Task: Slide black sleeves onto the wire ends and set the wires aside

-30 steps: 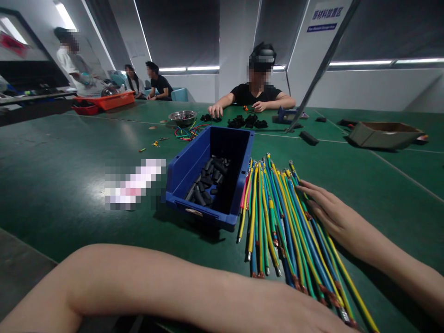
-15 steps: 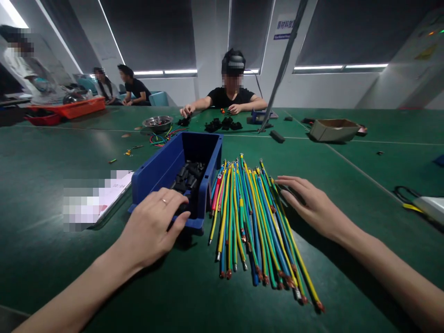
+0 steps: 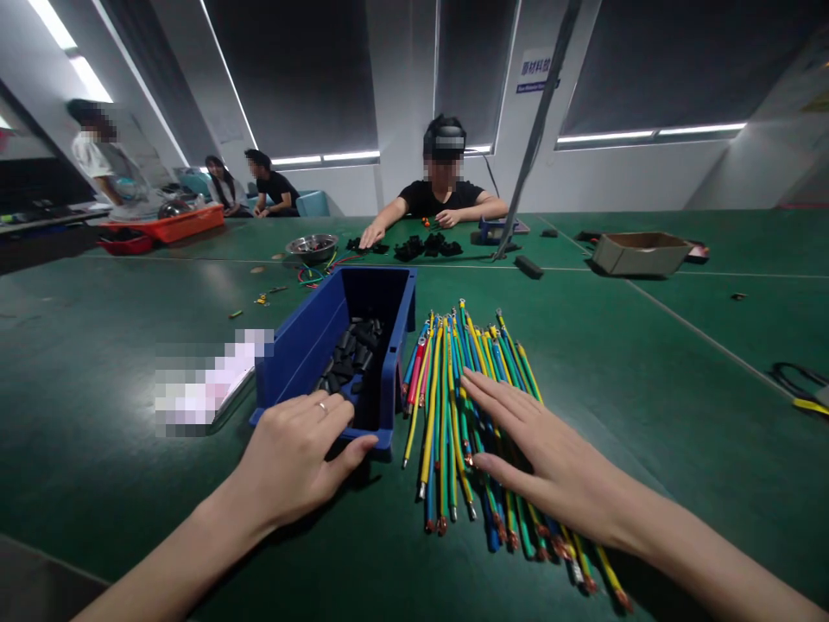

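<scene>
My left hand (image 3: pixel 294 458) is hooked over the near edge of a blue plastic bin (image 3: pixel 285 371), fingers inside the rim and thumb along the front. Inside the bin lie several short black sleeve-like pieces (image 3: pixel 353 350). Beside it, a row of cut wires (image 3: pixel 446 423) in yellow, green and blue is spread on the table, with a few red ones at the left. Many wires have bare copper at the near end and metal tips at the far end. My right hand (image 3: pixel 531 441) lies flat over the wires, fingers stretched out, hiding part of them.
A phone (image 3: pixel 224 380) lies left of the bin. Beyond stand a metal bowl (image 3: pixel 313 248), black parts (image 3: pixel 427 245) and a cardboard box (image 3: pixel 641 253). A grey pole (image 3: pixel 534 130) rises from the green table (image 3: pixel 648 363). A co-worker (image 3: pixel 444 194) sits opposite; orange trays (image 3: pixel 185 225) stand far left.
My right hand has moved left from beside the wires to over them. My left hand stays at the bin's near edge. The view has shifted slightly.
</scene>
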Tool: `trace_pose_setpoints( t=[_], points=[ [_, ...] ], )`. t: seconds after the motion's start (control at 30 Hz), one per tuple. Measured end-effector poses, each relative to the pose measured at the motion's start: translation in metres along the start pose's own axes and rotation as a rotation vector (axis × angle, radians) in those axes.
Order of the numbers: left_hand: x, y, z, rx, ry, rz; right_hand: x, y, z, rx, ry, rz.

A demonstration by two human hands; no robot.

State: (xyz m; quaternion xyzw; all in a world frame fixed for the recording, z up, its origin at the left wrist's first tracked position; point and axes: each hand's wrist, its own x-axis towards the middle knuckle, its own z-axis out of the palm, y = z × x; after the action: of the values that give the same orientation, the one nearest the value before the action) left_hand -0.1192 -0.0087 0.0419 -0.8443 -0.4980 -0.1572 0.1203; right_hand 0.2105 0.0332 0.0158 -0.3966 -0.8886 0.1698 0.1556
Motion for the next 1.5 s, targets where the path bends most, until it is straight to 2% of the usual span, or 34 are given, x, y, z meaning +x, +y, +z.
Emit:
trace_pose_setpoints(
  t=[0.1,0.2,0.3,0.37,0.5,0.63,0.87,1.17,1.4,1.5],
  points=[
    [0.018,-0.001,-0.013,0.006,-0.12,-0.091,0.005,0.0,0.001,-0.001,-0.064,0.029],
    [0.049,-0.004,-0.02,0.052,-0.208,-0.208,0.009,0.001,0.003,0.066,-0.016,0.048],
    [0.072,-0.007,-0.017,0.063,-0.276,-0.262,0.013,0.002,0.008,0.117,0.051,0.065],
    [0.077,-0.008,-0.013,0.037,-0.337,-0.289,0.016,0.002,0.011,0.129,0.07,0.069],
    [0.072,-0.009,-0.012,-0.003,-0.427,-0.358,0.019,0.002,0.012,0.194,0.096,0.074],
    [0.066,-0.008,-0.018,-0.003,-0.456,-0.415,0.017,-0.001,0.005,0.278,0.123,0.096],
    [0.057,-0.018,-0.018,-0.05,-0.443,-0.416,0.014,-0.003,-0.008,0.447,0.212,0.211],
    [0.059,-0.017,-0.021,-0.064,-0.527,-0.429,0.017,0.004,-0.01,0.558,0.345,0.317],
    [0.06,-0.013,-0.023,0.016,-0.486,-0.458,0.019,0.001,-0.013,0.663,0.357,0.375],
    [0.06,-0.01,-0.026,-0.024,-0.445,-0.431,0.019,0.002,-0.013,0.734,0.391,0.407]
  ],
)
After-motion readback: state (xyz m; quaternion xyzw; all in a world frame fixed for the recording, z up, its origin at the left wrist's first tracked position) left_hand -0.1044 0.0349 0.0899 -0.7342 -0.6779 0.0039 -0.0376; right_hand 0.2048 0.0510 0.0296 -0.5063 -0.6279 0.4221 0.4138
